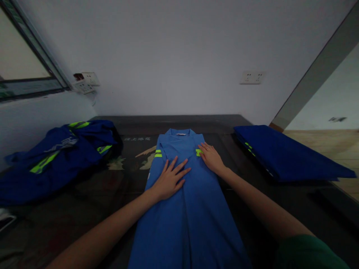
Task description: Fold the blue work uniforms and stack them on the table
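A light blue work shirt (179, 220) lies flat on the dark table, its long sides folded in and its collar toward the wall. Yellow-green reflective bands show on both sides near the top. My left hand (170, 178) rests on the middle of the shirt, palm down with fingers spread. Against the upper right edge lies my right hand (211, 157), its fingers stretched out over the reflective band there. Neither hand grips the fabric visibly. The lower end of the shirt runs out of view at the bottom.
On the left is a crumpled pile of dark blue clothing (63, 149) with reflective stripes. A folded blue garment (280, 153) lies at the table's right edge. The dark table (134, 125) meets a white wall with sockets (251, 77). A phone-like object (7, 221) sits far left.
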`<move>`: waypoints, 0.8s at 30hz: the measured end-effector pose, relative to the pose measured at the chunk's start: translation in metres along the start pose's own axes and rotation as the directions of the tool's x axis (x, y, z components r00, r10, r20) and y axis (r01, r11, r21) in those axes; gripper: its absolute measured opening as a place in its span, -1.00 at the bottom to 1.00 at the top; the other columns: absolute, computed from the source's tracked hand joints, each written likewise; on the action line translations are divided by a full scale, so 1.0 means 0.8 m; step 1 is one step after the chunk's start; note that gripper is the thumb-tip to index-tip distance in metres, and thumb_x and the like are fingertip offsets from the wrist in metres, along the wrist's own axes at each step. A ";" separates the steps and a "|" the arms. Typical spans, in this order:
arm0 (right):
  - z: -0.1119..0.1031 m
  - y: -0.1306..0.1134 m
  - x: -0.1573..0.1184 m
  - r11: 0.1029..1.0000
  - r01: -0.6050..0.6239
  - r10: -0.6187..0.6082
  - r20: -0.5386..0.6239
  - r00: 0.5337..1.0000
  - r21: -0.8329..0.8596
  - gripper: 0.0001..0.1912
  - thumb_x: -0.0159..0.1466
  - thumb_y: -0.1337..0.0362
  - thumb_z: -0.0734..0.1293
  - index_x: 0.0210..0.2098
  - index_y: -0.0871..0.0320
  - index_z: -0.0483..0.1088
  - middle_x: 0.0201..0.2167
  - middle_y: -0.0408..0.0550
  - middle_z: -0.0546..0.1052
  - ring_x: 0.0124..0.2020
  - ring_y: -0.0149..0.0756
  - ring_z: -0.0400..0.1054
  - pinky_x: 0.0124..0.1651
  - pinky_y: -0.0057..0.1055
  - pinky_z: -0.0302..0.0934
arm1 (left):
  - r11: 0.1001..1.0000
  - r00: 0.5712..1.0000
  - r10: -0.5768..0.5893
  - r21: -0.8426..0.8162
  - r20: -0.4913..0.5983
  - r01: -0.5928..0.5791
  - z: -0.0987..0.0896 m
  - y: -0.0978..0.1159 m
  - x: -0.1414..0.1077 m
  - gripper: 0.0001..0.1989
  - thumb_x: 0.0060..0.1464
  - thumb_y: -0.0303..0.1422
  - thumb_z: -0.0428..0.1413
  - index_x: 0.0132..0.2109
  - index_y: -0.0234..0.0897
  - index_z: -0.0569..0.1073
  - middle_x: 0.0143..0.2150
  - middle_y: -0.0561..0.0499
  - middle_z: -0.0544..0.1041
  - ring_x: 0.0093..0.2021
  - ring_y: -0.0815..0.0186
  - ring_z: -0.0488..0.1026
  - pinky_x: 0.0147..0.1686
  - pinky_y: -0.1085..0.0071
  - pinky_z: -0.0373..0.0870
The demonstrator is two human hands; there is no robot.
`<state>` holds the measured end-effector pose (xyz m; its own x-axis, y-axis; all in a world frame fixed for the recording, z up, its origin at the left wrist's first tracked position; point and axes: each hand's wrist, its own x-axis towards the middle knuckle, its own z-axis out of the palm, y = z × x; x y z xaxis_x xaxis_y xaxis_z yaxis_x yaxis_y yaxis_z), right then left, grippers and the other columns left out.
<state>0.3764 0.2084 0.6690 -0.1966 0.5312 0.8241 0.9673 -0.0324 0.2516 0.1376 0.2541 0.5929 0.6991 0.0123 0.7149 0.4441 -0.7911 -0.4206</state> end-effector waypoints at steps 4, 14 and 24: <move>-0.049 -0.006 -0.082 0.964 0.225 -0.209 -0.115 0.971 0.144 -0.62 0.35 0.35 0.13 0.10 0.24 0.37 0.18 0.16 0.36 0.24 -0.17 0.19 0.25 -0.12 0.14 | 0.987 0.987 0.157 0.022 -0.039 -0.156 -0.026 0.017 -0.019 -0.53 0.26 -0.43 -0.06 0.29 -0.12 0.22 0.36 -0.04 0.17 0.40 0.07 -0.09 0.30 -0.20 -0.22; -0.102 -0.043 -0.371 0.830 0.549 -0.533 -0.156 0.832 0.093 -0.59 0.32 0.42 0.18 0.13 0.07 0.35 0.13 -0.01 0.43 0.20 -0.27 0.25 0.06 -0.33 0.40 | 0.928 0.926 0.367 -0.099 0.091 -0.358 -0.083 0.121 -0.196 -0.57 0.22 -0.25 0.05 0.20 -0.23 0.32 0.17 -0.11 0.42 0.21 0.18 0.31 0.23 0.19 0.23; -0.071 -0.030 -0.395 0.844 0.473 -0.515 -0.137 0.846 -0.253 -0.34 0.29 0.57 0.09 0.31 -0.03 0.11 0.34 0.02 0.12 0.36 -0.06 -0.10 0.23 0.05 0.15 | 0.886 0.932 0.360 0.330 -0.051 -0.324 -0.069 0.117 -0.276 -0.50 0.27 -0.56 -0.14 0.23 0.04 0.30 0.18 0.07 0.40 0.18 0.24 0.30 0.23 0.19 0.14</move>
<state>0.4058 -0.0068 0.4312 -0.6867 0.3502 0.6370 0.6827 0.0096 0.7307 -0.0058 0.1438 0.4266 0.7825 -0.3043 0.5432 0.3520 -0.5033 -0.7891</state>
